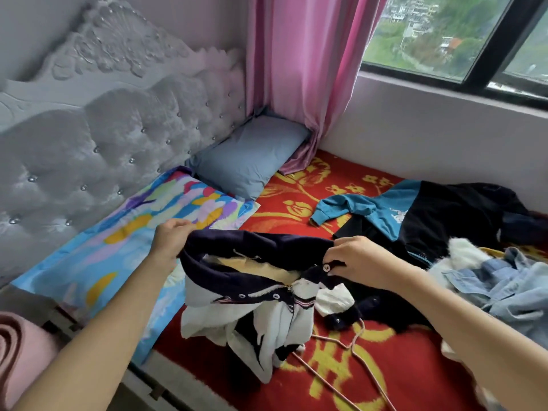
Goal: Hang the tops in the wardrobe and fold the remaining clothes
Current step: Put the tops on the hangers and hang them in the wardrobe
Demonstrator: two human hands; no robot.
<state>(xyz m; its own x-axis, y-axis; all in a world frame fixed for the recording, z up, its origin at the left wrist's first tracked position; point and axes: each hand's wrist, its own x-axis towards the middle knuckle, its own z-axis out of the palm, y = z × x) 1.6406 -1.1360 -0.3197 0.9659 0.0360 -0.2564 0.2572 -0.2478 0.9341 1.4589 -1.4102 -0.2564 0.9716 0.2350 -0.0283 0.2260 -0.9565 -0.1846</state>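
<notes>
Left hand (170, 241) grips 1 side of the jacket's (267, 310) navy collar, fingers curled into the cloth. Right hand (355, 261) pinches the other side beside a silver snap. Held just above the red blanket (231, 378), the jacket is navy and white with a cream lining, a zip and snaps, its body crumpled. 1 pink hanger (329, 341) lies beside it. A teal top (382, 209) and denim shirt (504, 292) lie to the right.

Tufted grey headboard (89, 137), blue pillow (252, 161) (beside a colourful pillow (133, 232)), pink curtain (296, 69), window (444, 34), red blanket (296, 200)
</notes>
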